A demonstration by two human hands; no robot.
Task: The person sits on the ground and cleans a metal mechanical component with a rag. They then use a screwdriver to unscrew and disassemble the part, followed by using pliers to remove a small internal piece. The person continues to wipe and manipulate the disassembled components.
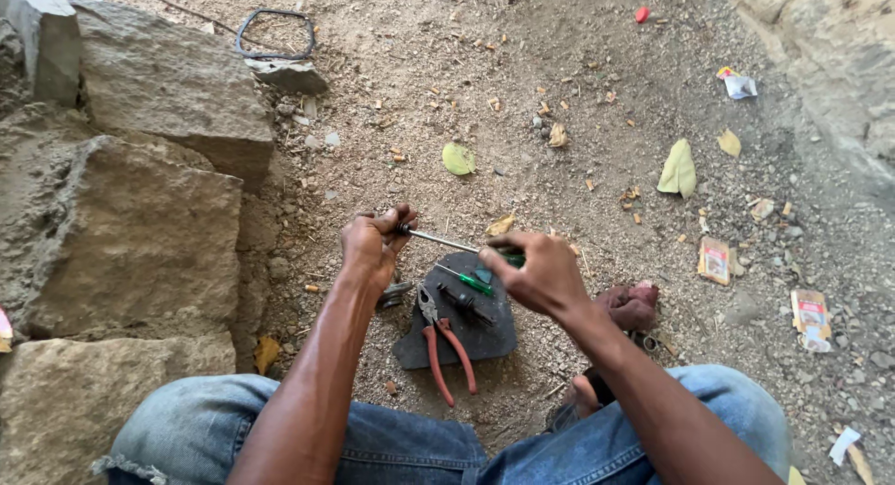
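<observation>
We are mid-job with the screwdriver (447, 242) — nothing finished yet.
Our left hand (373, 247) fists its tip end; our right hand (536, 275) pinches the green handle above the dark mat (485, 331) — pliers (443, 340) lie unused.

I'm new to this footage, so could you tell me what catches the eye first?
Both hands meet at centre: the right hand grips a green-handled screwdriver whose tip reaches the closed left hand. Below lie red-handled pliers on a dark slab. Big rough stones stand at left.
</observation>
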